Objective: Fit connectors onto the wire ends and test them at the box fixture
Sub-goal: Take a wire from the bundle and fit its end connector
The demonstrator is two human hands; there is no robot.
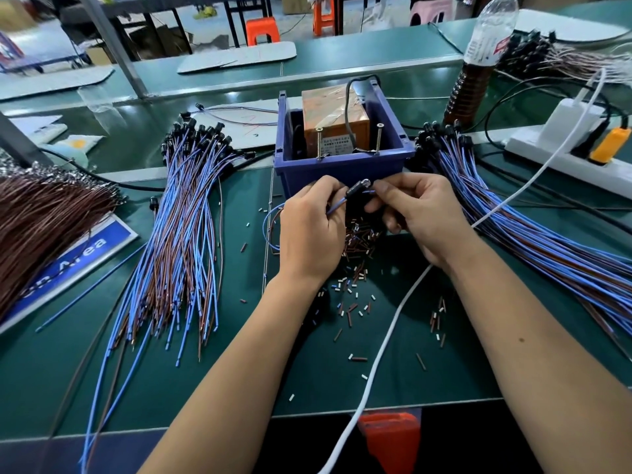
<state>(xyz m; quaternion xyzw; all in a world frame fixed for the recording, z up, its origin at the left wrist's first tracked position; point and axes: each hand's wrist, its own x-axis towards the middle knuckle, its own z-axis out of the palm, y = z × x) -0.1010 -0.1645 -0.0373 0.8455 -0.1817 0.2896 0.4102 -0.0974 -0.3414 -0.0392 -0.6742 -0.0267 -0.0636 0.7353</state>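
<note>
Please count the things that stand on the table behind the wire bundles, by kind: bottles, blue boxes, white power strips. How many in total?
Bottles: 1
Blue boxes: 1
White power strips: 1
Total: 3

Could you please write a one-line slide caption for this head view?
Both hands, left hand and right hand, hold a black connector on a wire before the blue box fixture.
</note>
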